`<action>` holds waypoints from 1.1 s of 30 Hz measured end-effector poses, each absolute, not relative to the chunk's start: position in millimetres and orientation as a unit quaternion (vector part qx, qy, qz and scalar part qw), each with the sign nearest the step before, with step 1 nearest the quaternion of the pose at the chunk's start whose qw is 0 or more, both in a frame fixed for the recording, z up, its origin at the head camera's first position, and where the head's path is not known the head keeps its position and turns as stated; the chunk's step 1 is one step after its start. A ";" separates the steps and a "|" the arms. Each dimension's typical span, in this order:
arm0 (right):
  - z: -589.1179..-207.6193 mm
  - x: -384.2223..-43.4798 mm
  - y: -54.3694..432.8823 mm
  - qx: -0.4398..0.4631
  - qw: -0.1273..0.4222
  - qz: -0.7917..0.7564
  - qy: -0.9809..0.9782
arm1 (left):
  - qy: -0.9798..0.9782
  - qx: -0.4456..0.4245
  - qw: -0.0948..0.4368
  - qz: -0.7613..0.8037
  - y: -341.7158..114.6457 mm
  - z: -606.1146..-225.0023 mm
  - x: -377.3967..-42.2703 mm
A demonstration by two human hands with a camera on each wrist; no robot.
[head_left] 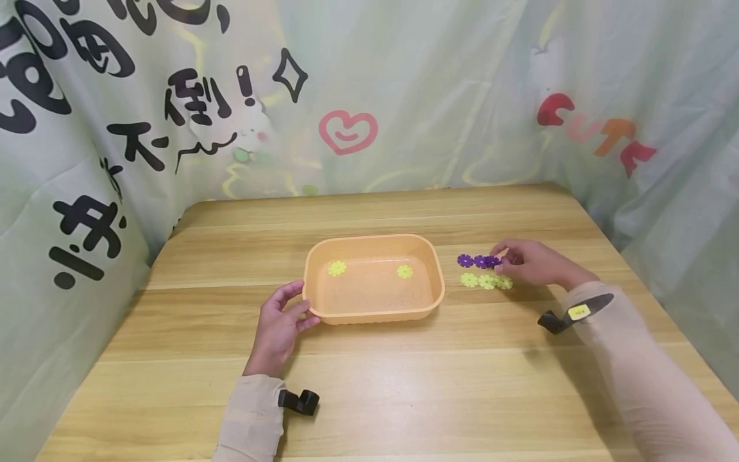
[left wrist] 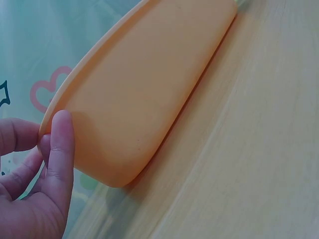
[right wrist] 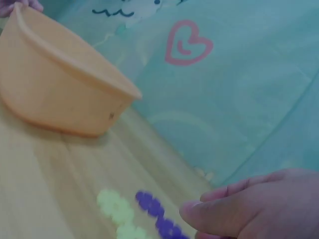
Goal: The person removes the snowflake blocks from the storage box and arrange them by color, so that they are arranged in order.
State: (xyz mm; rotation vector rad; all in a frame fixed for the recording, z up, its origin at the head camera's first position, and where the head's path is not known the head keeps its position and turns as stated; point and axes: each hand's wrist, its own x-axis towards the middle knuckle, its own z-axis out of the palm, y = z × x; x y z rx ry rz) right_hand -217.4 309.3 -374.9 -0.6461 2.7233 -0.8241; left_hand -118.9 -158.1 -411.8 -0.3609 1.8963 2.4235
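Observation:
An orange plastic tray point(head_left: 372, 316) stands on the wooden table, with two yellow flower-shaped pieces point(head_left: 337, 268) lying apart inside it. My left hand point(head_left: 278, 327) grips the tray's left rim, thumb outside against the wall point(left wrist: 119, 99). To the right of the tray lies a short row of purple flower-shaped pieces point(head_left: 465, 260). At that row's right end, my right hand point(head_left: 534, 262) pinches a purple flower-shaped piece point(head_left: 492, 261) between thumb and fingertips. Just nearer to me runs a row of pale yellow flower pieces point(head_left: 487, 282), partly under the hand's shadow.
The wooden table point(head_left: 369, 385) stretches in front of the tray and to both sides. Behind it and along the sides hangs a pale printed curtain point(head_left: 427, 96) with a pink heart and black lettering. Black camera mounts point(head_left: 299, 402) sit on both wrists.

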 end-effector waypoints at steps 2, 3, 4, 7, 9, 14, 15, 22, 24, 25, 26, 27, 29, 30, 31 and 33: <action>-368.8 -219.6 303.3 -0.227 0.113 -0.289 0.923 | 0.612 -0.117 0.022 0.782 -158.4 -411.7 -118.8; -366.2 -220.7 300.2 -0.231 0.113 -0.293 0.921 | 0.613 -0.117 0.022 0.781 -158.5 -411.6 -118.8; -364.0 -222.0 296.8 -0.238 0.112 -0.297 0.918 | 0.613 -0.117 0.022 0.781 -158.6 -411.6 -118.7; -358.9 -225.9 285.2 -0.253 0.111 -0.304 0.912 | 0.613 -0.118 0.022 0.781 -158.9 -412.1 -118.5; -356.4 -228.7 276.1 -0.263 0.111 -0.311 0.907 | 0.613 -0.119 0.022 0.780 -159.1 -412.5 -118.4; -347.2 -235.0 249.5 -0.271 0.117 -0.325 0.898 | 0.613 -0.118 0.023 0.781 -159.4 -412.5 -118.6; -345.0 -236.0 244.0 -0.272 0.120 -0.328 0.897 | 0.613 -0.117 0.023 0.781 -159.4 -412.3 -118.7; -332.3 -243.1 204.7 -0.270 0.154 -0.359 0.880 | 0.610 -0.114 0.021 0.784 -160.1 -411.7 -118.6; -331.6 -246.6 193.4 -0.282 0.154 -0.355 0.878 | 0.610 -0.113 0.021 0.784 -160.5 -411.7 -118.6; -331.8 -248.6 188.1 -0.287 0.154 -0.354 0.877 | 0.610 -0.113 0.020 0.784 -160.7 -411.8 -118.6; -332.3 -250.6 182.9 -0.291 0.155 -0.355 0.875 | 0.610 -0.112 0.020 0.784 -160.9 -411.8 -118.6; -332.8 -252.6 177.6 -0.297 0.154 -0.356 0.873 | 0.611 -0.112 0.020 0.784 -161.0 -411.8 -118.6; -335.0 -256.6 168.1 -0.306 0.155 -0.363 0.867 | 0.612 -0.111 0.020 0.783 -160.9 -411.6 -118.5; -336.3 -258.1 163.6 -0.310 0.158 -0.368 0.862 | 0.613 -0.111 0.021 0.782 -160.8 -411.6 -118.5; -337.8 -259.6 159.1 -0.313 0.162 -0.375 0.857 | 0.614 -0.111 0.021 0.781 -160.7 -411.6 -118.5; -342.1 -263.2 150.3 -0.326 0.170 -0.383 0.847 | 0.614 -0.112 0.022 0.781 -160.4 -411.6 -118.4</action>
